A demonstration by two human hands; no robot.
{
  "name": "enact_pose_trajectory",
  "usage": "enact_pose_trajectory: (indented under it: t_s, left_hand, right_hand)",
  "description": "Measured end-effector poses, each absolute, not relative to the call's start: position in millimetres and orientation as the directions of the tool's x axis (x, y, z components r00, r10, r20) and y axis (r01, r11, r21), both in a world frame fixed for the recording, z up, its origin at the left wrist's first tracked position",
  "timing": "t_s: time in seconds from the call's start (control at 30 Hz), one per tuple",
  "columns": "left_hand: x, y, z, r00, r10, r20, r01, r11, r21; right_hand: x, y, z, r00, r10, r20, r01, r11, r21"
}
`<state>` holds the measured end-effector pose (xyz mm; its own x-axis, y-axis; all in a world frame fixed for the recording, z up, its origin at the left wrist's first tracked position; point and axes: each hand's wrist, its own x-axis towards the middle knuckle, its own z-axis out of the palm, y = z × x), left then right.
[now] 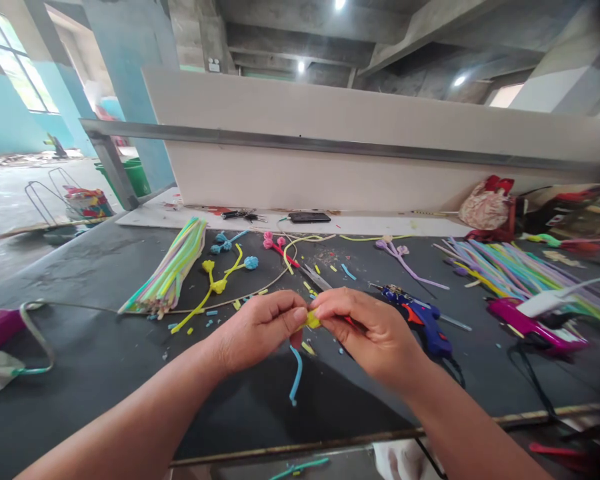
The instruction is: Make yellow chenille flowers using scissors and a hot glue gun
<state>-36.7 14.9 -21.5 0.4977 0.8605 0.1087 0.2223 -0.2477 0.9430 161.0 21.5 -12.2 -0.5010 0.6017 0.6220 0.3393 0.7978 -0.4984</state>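
Note:
Between my two hands is a small yellow piece, pinched by the fingertips of both. My left hand has its fingers curled and closed on the piece's left side. A blue stem hangs just below those fingers. My right hand grips the piece from the right, and scissors with open blades point away from under that hand; their handles are mostly hidden by it. Beyond my hands lie a yellow branched stem with a blue ball end, and a pink one.
A bundle of pastel stems lies at left, another at right. A blue glue gun and a magenta power strip are right of my hands. A phone rests at the back. Small cut scraps dot the dark table.

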Motion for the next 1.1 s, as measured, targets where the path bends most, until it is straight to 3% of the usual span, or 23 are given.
enact_pose_trajectory:
  t_s: [0.23, 0.53, 0.83, 0.97, 1.1]
  left_hand:
    - [-38, 11, -16, 0.659, 0.752, 0.008, 0.166, -0.156, 0.974]
    - [-32, 9, -20, 0.589, 0.803, -0.094, 0.141, 0.012, 0.990]
    - [-31, 15, -26, 0.662, 0.744, -0.090, -0.126, 0.229, 0.965]
    - [-33, 17, -28, 0.651, 0.749, -0.122, -0.099, 0.243, 0.965]
    - [-32, 18, -27, 0.613, 0.779, -0.131, -0.057, 0.209, 0.976]
  right_hand:
    - [165, 16, -5, -0.516, 0.586, 0.625, 0.330, 0.809, -0.486]
    - [164, 22, -6, -0.488, 0.629, 0.606, 0.355, 0.777, -0.520]
    - [171, 23, -13, -0.513, 0.670, 0.536, 0.407, 0.740, -0.535]
    - [167, 26, -17, -0.535, 0.612, 0.582, 0.351, 0.788, -0.506]
    - [164, 30, -20, -0.521, 0.669, 0.530, 0.325, 0.730, -0.601]
